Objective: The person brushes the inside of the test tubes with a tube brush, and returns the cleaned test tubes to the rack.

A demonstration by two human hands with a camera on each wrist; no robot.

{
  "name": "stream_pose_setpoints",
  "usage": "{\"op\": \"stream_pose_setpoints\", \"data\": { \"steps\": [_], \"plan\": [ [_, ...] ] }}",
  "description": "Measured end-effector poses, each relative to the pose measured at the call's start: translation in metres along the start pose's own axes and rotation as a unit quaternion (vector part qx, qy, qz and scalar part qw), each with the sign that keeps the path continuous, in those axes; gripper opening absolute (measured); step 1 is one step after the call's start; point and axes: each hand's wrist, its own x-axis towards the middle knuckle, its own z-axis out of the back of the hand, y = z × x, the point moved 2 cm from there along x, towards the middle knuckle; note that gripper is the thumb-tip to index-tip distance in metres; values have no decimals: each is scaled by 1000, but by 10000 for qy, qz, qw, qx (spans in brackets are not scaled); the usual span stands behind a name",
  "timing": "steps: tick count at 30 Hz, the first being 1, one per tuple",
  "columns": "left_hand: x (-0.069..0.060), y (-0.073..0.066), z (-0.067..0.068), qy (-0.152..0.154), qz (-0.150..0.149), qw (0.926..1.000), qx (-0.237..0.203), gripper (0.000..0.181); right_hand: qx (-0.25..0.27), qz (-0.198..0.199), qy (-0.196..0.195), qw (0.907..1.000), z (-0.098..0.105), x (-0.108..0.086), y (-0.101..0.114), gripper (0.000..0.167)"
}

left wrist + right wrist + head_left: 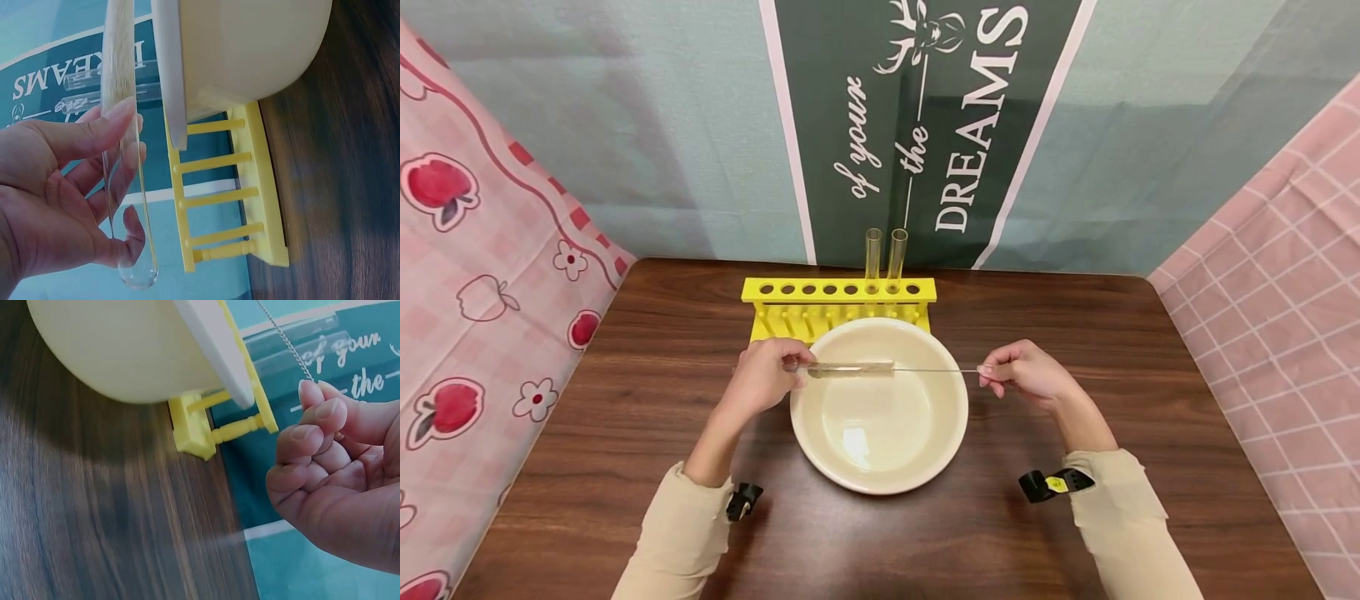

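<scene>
Over the cream basin [880,489], a clear glass test tube [850,367] lies roughly level. My left hand [769,375] grips it near its rounded closed end, thumb opposite the fingers. Inside the tube sit the pale bristles [119,69] of a test tube brush. Its twisted wire handle [286,342] comes out of the open end toward the right. My right hand [1028,373] pinches the handle's end between thumb and forefinger, past the basin's right rim. In the right wrist view, the other fingers of this hand [340,465] are curled.
Behind the basin stands a yellow test tube rack [752,290], partly hidden by it. Two glass test tubes [872,254] stand upright toward the rack's right end. The brown wooden table [647,400] has a printed cloth [700,125] behind it and pink cloths at both sides.
</scene>
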Motion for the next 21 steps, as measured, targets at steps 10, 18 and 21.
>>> {"op": "stream_pose_setpoints", "data": {
  "steps": [10,18,21],
  "plan": [
    [2,-11,-9,142,-221,9996,53,27,-313,28,142,9994,-19,8,10,18],
    [5,-20,-20,471,-253,9986,4,26,-561,50,300,9980,-35,14,17,18],
    [4,-21,-21,430,-245,9988,30,27,-580,55,247,9980,-37,14,19,17]
  ]
}}
